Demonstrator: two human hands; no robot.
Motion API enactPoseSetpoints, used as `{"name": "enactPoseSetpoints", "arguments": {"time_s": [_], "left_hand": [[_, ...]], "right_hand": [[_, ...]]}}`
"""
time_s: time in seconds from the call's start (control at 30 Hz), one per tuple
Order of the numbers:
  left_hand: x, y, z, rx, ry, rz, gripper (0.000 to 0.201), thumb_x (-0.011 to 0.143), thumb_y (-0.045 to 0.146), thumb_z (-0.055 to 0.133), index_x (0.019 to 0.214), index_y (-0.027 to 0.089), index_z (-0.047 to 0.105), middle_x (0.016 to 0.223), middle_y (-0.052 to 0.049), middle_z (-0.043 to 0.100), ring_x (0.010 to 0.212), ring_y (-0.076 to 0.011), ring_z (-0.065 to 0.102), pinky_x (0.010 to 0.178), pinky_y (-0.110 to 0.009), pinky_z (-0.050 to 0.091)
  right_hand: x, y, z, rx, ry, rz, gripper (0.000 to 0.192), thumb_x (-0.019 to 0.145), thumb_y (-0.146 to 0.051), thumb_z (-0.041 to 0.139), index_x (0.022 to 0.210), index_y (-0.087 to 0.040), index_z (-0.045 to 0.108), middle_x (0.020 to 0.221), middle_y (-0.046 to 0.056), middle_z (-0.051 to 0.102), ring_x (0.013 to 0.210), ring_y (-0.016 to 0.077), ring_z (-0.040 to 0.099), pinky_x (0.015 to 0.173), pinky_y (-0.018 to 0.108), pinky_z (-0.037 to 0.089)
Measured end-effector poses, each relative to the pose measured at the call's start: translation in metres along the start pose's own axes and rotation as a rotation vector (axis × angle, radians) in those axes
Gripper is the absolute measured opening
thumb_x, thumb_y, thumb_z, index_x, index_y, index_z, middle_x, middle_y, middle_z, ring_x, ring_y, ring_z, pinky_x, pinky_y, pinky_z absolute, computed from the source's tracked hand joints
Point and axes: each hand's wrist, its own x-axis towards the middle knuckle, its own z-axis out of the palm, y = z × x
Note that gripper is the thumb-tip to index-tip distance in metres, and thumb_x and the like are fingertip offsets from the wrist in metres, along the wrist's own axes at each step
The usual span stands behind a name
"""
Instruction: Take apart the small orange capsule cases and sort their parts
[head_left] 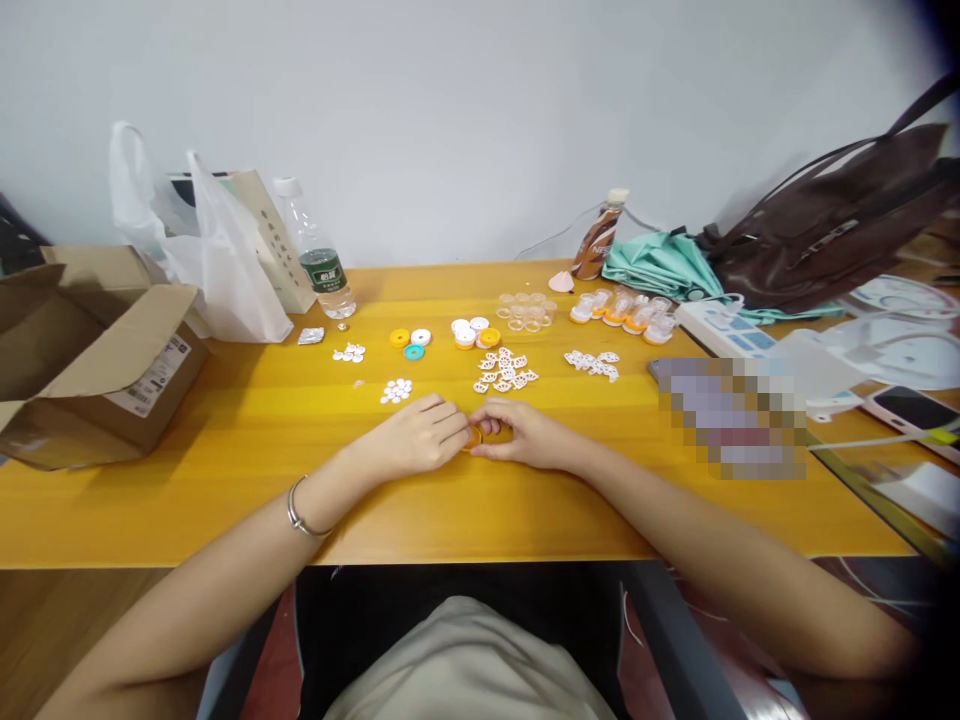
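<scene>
My left hand (426, 433) and my right hand (523, 434) meet over the table, both closed on a small orange round cap (472, 437) that the fingers mostly hide. Just beyond them lies a cluster of white leaf-shaped openwork pieces (504, 372), with a smaller group of similar white pieces (594, 364) to its right. Small white discs (396, 391) lie past my left hand, and more little white parts (349, 352) behind those. Farther back are a teal cap (414, 352), a yellow cap (400, 338) and a stack of white and orange caps (472, 333).
Clear rings (525, 312) and assembled clear-and-orange pieces (622, 314) stand at the back. An open cardboard box (150, 370), plastic bag (232, 270) and water bottle (324, 270) occupy the left. A drink bottle (598, 240), power strip (724, 330) and brown bag (817, 230) are right.
</scene>
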Motion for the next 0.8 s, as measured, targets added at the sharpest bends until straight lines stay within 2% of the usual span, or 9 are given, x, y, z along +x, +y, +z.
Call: {"name": "enactPoseSetpoints", "arguments": {"time_s": [0.17, 0.8], "left_hand": [[-0.0011, -0.0008, 0.0039, -0.012, 0.03, -0.005, 0.019, 0.091, 0.014, 0.04, 0.08, 0.013, 0.055, 0.079, -0.006, 0.061, 0.072, -0.0147, 0.052, 0.065, -0.03, 0.037], [-0.0055, -0.0044, 0.0097, -0.018, -0.02, 0.002, 0.019, 0.092, 0.018, 0.038, 0.083, 0.014, 0.055, 0.079, -0.006, 0.059, 0.074, -0.015, 0.05, 0.065, -0.03, 0.036]], "right_hand": [[-0.0002, 0.0, 0.0001, 0.01, 0.006, 0.007, 0.025, 0.073, -0.034, 0.065, 0.086, -0.014, 0.058, 0.072, 0.0, 0.049, 0.066, 0.01, 0.047, 0.063, 0.023, 0.041], [0.0014, 0.0071, 0.0027, 0.043, 0.012, 0.005, 0.028, 0.07, -0.037, 0.068, 0.085, -0.015, 0.058, 0.07, -0.002, 0.048, 0.065, 0.0096, 0.046, 0.061, 0.022, 0.04]]}}
